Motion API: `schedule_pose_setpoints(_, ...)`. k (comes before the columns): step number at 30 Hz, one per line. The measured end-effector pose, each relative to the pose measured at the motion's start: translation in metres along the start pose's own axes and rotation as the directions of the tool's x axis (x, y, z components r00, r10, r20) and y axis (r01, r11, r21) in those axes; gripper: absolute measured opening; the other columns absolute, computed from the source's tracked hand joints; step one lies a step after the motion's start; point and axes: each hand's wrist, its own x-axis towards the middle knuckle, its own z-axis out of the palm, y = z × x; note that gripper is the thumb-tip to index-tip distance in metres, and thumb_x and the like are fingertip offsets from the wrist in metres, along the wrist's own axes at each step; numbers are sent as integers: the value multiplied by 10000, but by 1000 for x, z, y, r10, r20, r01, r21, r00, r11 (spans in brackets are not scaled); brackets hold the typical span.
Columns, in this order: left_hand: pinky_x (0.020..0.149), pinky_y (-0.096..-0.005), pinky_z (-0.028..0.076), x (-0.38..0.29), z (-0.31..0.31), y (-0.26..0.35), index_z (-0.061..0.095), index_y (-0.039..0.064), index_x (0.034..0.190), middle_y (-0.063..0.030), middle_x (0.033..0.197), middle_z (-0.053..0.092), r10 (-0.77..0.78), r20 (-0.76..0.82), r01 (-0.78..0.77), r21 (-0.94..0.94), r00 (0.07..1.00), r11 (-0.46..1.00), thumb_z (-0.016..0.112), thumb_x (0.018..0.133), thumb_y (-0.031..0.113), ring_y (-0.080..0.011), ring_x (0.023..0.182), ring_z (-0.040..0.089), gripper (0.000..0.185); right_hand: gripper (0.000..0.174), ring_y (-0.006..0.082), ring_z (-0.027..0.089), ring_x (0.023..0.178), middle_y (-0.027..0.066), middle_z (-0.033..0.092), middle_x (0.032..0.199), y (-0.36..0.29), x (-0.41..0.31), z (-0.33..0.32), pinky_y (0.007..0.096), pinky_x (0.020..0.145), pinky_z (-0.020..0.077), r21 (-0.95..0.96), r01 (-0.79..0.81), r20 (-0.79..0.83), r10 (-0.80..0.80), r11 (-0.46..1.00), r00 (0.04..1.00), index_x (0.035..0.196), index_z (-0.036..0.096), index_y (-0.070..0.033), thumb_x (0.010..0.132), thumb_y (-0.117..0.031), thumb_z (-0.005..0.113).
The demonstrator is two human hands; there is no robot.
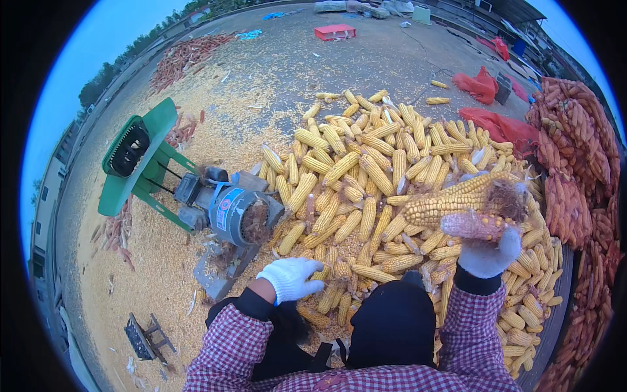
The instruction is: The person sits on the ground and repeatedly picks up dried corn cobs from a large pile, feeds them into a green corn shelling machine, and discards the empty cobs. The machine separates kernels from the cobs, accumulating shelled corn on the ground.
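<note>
My right hand (pixel 491 252), in a pale glove, is raised over the corn heap and holds several ears of corn (pixel 443 208) bunched together. One of them, a reddish cob (pixel 472 225) with few kernels, lies lowest in the bunch, and brown silk hangs at the right end. My left hand (pixel 292 278), in a white knitted glove, is held low above the near left edge of the heap, fingers apart, with nothing in it. Yellow ears (pixel 377 171) are piled before me. Left of the heap stands a green corn sheller (pixel 142 152) with a grey electric motor (pixel 237 215).
Loose kernels (pixel 156 274) cover the ground at left, with stripped red cobs (pixel 188 56) beyond. A small stool (pixel 147 338) stands at lower left. Net sacks of corn (pixel 573 147) line the right side. Red bags (pixel 477 85) and a red box (pixel 335 32) lie farther off.
</note>
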Motion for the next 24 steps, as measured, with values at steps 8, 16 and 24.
schedule_pose_setpoints(8, 1040, -461, 487, -16, 7, -21, 587, 83, 1393, -211, 1307, 663, -59, 3, 59, -95, 998, 994, 549, 967, 495, -380, 1205, 633, 594, 785, 286, 494, 1283, 205, 472, 1400, 31, 109, 366, 425, 1073, 444, 10, 84, 385, -82, 996, 919, 1476, 350, -3, 887, -258, 802)
schedule_pose_setpoints(16, 1003, -478, 502, -31, 4, -19, 596, 108, 1379, -236, 1240, 685, -47, -45, 42, -97, 998, 994, 548, 954, 505, -401, 1157, 650, 583, 382, 239, 663, 1068, 133, 635, 1252, 55, 107, 286, 400, 902, 578, -229, 418, 410, -302, 879, 861, 1337, 522, -54, 979, -70, 654)
schedule_pose_setpoints(24, 998, -473, 502, -28, 6, -16, 597, 116, 1363, -235, 1211, 682, -25, -62, 22, -60, 998, 998, 553, 961, 509, -392, 1148, 647, 564, 260, 168, 643, 833, 66, 615, 1036, 44, 41, 27, 320, 702, 580, -516, -210, -329, 35, 831, 944, 1236, 556, -42, 990, -83, 627)
